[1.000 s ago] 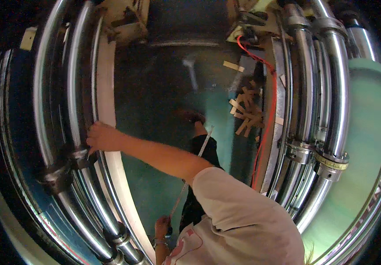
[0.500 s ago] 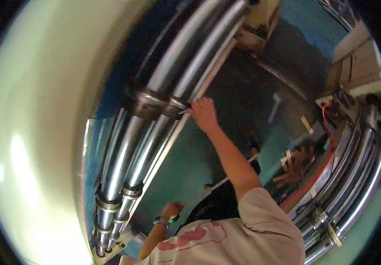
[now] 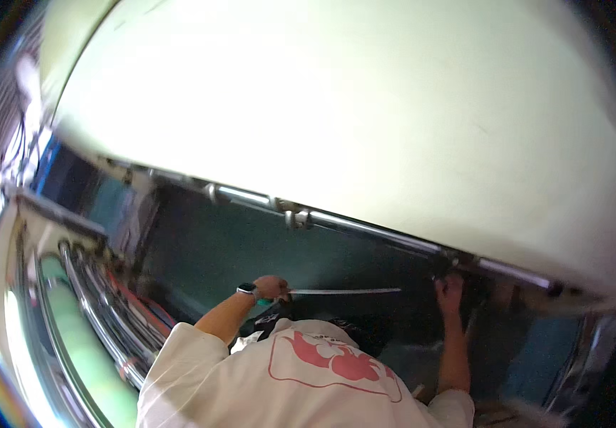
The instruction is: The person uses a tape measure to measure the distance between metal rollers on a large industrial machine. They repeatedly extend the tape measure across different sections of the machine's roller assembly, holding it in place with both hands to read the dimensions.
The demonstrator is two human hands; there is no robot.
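My left hand [image 3: 272, 287], with a watch on its wrist, is closed around the end of what looks like a tape measure. Its straight, pale blade [image 3: 347, 291] reaches out to the right, and a bit of green shows beneath the hand. Farther right, my right hand [image 3: 449, 291] is raised beside a dark collar [image 3: 450, 258] on a shiny metal rod [image 3: 373, 234]. Its fingers are blurred and dim, so whether they touch the collar cannot be made out. The blade's far end stops short of the right hand.
A large cream machine cover [image 3: 336, 107] fills the upper view, over the row of rods. At lower left stand a pale green roller [image 3: 79, 335] and more metal bars [image 3: 97, 314]. Dark green floor [image 3: 222, 257] lies between the machine parts.
My view has swung round, so the rods now run across rather than up the picture. Both forearms are further apart; the left hand still holds the tape measure.
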